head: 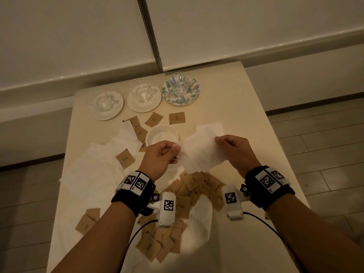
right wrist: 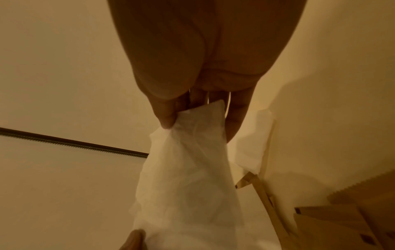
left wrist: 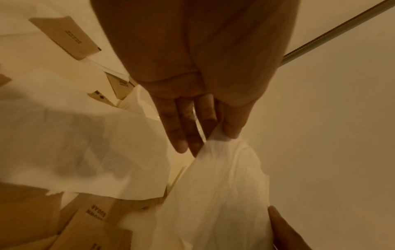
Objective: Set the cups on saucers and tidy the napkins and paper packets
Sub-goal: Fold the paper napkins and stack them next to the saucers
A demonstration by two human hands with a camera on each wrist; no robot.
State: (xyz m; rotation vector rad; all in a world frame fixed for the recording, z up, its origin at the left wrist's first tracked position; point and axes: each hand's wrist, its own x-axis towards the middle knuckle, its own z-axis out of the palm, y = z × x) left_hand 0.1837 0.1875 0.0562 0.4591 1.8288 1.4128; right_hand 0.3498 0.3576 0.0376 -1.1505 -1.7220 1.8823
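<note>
Above the middle of the table (head: 246, 99), the left hand (head: 157, 158) and the right hand (head: 234, 150) hold one white napkin (head: 201, 152) stretched between them, each pinching an opposite edge between thumb and curled fingers. Behind it a white bowl (head: 162, 135) stands among scattered brown packets (head: 199, 186) and more loose napkins (head: 94, 166) on the left. Along the far edge three glass cups already sit on saucers: two on plain white saucers (head: 144, 101) and one on a flowered saucer (head: 180, 91).
</note>
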